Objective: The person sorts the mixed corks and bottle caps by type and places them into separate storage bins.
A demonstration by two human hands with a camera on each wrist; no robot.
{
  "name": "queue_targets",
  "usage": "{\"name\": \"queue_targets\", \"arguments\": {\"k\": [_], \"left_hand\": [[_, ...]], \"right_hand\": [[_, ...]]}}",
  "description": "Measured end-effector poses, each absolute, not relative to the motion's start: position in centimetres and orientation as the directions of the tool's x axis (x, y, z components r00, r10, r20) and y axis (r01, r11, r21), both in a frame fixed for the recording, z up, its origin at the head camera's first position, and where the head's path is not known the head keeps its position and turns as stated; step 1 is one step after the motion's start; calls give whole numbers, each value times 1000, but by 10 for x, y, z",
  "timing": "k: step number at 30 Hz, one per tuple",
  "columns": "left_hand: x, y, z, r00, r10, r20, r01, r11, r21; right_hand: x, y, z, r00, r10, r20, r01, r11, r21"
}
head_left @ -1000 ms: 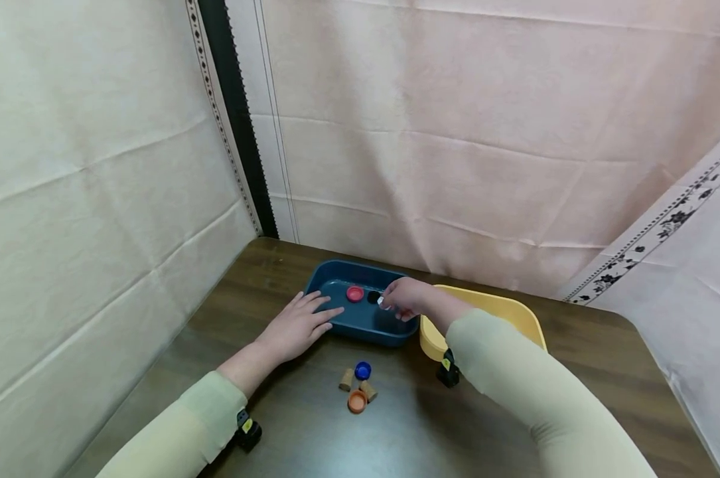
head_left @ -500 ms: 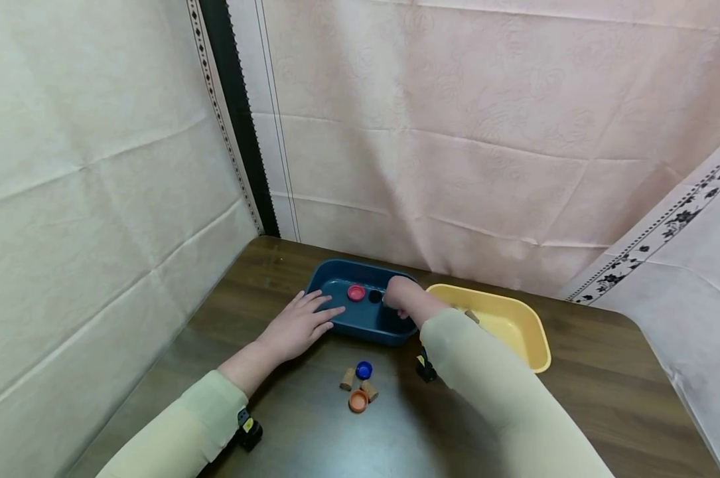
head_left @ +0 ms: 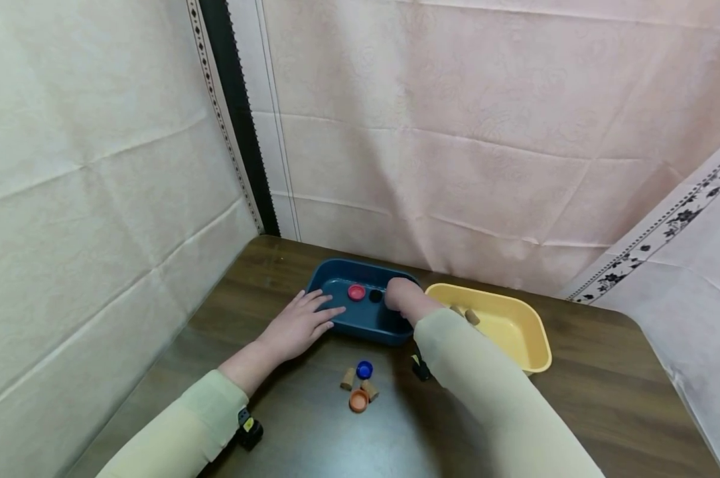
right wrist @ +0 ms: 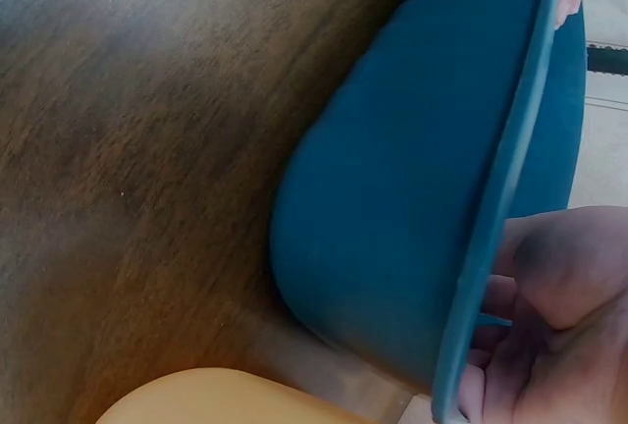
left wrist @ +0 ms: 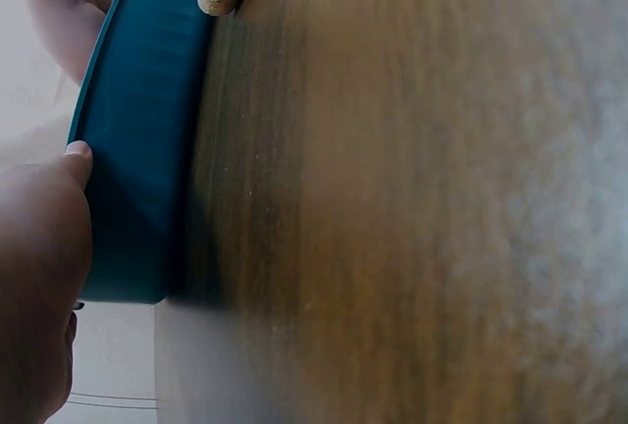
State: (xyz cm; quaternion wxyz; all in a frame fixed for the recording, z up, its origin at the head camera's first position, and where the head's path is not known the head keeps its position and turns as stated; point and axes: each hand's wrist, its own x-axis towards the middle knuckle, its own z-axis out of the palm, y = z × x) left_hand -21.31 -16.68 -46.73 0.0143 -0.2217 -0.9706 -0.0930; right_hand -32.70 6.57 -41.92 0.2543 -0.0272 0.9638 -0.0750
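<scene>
My left hand (head_left: pixel 296 327) rests spread over the near left edge of a blue tray (head_left: pixel 360 330); in the left wrist view its thumb (left wrist: pixel 78 152) touches the rim. The right hand (head_left: pixel 403 299) reaches down into the tray's right end with bent fingers, but its fingertips and anything between them are hidden in the head view and behind the rim in the right wrist view. A red bottle cap (head_left: pixel 356 293) and a black round cap (head_left: pixel 375 296) lie on the tray floor, left of the right hand.
Right of the blue tray stands a yellow tray (head_left: pixel 529 338) with corks (head_left: pixel 472 317) inside, partly behind the right forearm. In front lie a blue cap (head_left: pixel 364 370), an orange cap (head_left: pixel 358 401), a cork (head_left: pixel 348 379) and another cork (head_left: pixel 369 390). Cloth hangs behind.
My right hand, which pinched a small white piece over the tray, has gone lower into its right end; the white piece is out of sight. The left hand stays still.
</scene>
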Motion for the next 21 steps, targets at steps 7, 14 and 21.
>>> {"name": "queue_targets", "arguments": {"k": [7,14,21], "left_hand": [[-213,-167,-467,-900,430,64,435,882,181],[-214,-168,-468,-898,432,77,439,881,174],[-214,-167,-468,-898,434,76,441,879,180]], "right_hand": [[-329,67,-425,-884,-116,-454,-73,991,-110],[-330,68,-428,-898,-140,-416,-100,988,-118],[-325,69,-424,-915,-148,-375,-121,988,-96]]}}
